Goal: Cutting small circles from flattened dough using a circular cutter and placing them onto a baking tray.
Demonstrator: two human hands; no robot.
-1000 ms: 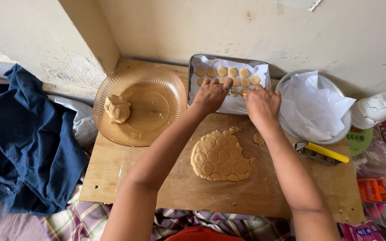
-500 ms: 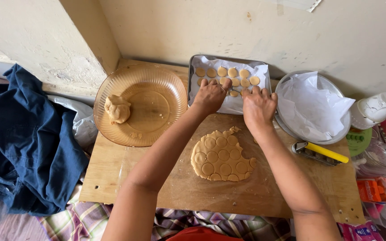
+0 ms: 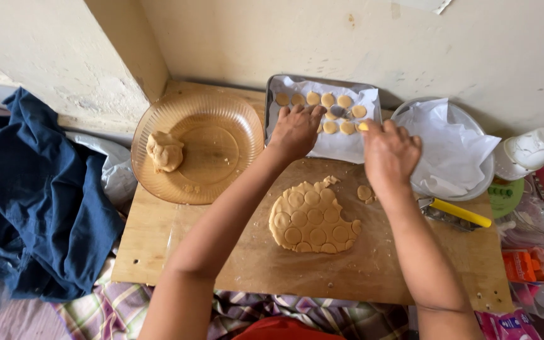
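Head: left hand flat, empty on baking tray; right hand pinches dough round.

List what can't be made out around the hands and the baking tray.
- Head view: the left hand covers part of the lined tray, so any dough rounds beneath are hidden.
- What the right hand pinches is too small to tell.
- The plate under crumpled paper is mostly covered.

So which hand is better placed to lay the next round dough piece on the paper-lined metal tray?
Probably the right hand: its fingers seem to pinch something pale at the paper-lined metal tray edge; the left hand lies flat there.
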